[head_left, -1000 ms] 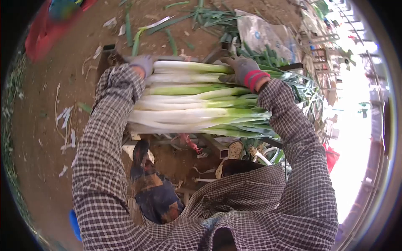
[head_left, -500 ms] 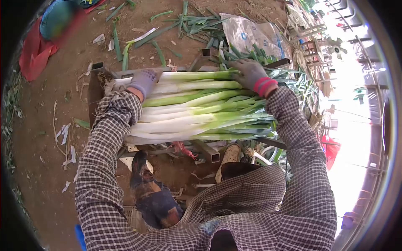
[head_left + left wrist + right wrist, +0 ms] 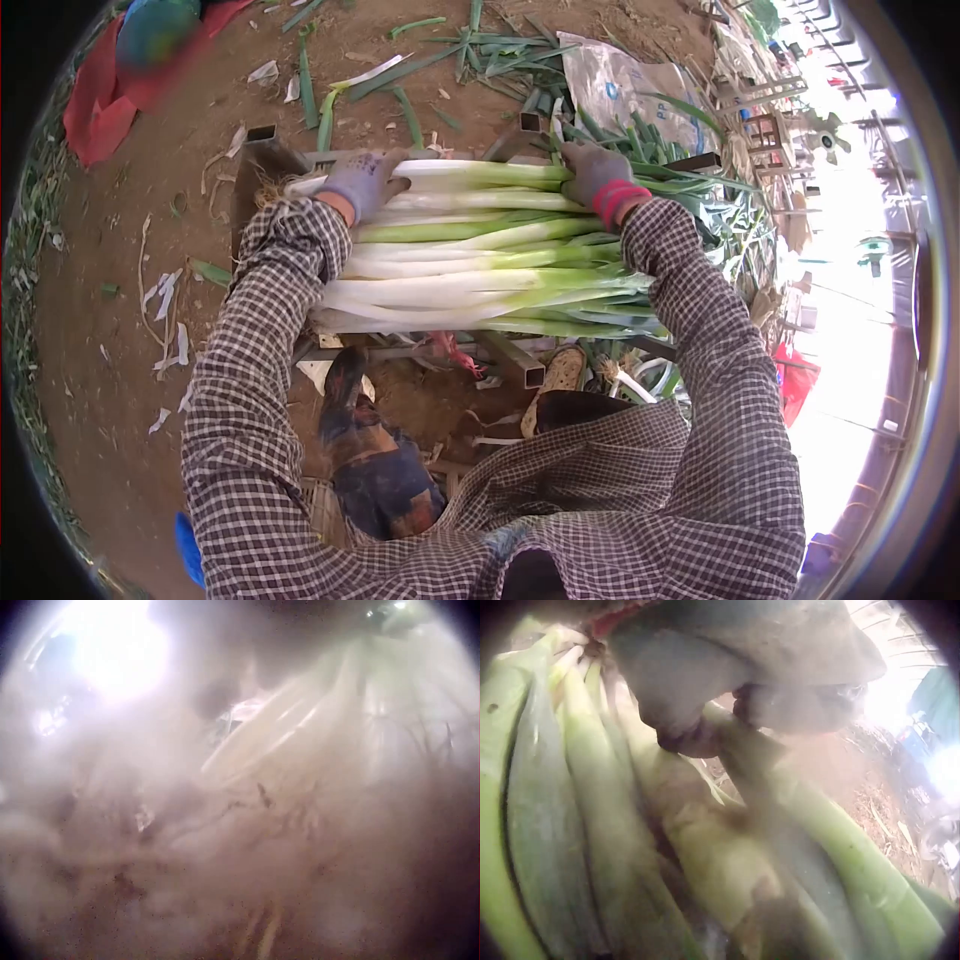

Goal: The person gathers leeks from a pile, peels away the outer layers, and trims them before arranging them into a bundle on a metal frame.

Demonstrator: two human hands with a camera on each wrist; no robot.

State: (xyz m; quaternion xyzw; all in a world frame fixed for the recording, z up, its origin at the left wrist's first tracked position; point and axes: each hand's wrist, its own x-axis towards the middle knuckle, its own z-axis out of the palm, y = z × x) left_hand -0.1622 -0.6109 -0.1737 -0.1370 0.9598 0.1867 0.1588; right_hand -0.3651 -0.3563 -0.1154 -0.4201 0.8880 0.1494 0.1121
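Long leeks (image 3: 430,260) lie side by side across a metal frame, white ends to the left, green leaves to the right. My gloved left hand (image 3: 362,185) holds the white part of the farthest leek (image 3: 460,173), thumb on its near side. Toward the green end of that leek, my gloved right hand (image 3: 600,178) grips it. In the right wrist view, the right hand's glove (image 3: 727,667) has thumb and fingers on either side of a green stalk (image 3: 742,754). The left wrist view is hazy, with pale leek stalks (image 3: 277,731) in it and the left hand blurred.
Square metal tube ends (image 3: 528,122) of the frame stick up behind the leeks. Cut leaves (image 3: 500,55) and a plastic sack (image 3: 625,90) lie on the dirt floor beyond. A red cloth (image 3: 100,115) is at far left. The person's boot (image 3: 375,450) is below the frame.
My left hand has shifted right along the farthest leek from its root end. The right hand, flatter over the leaves half a second ago, now has its fingers round the leek. The head view shifted slightly.
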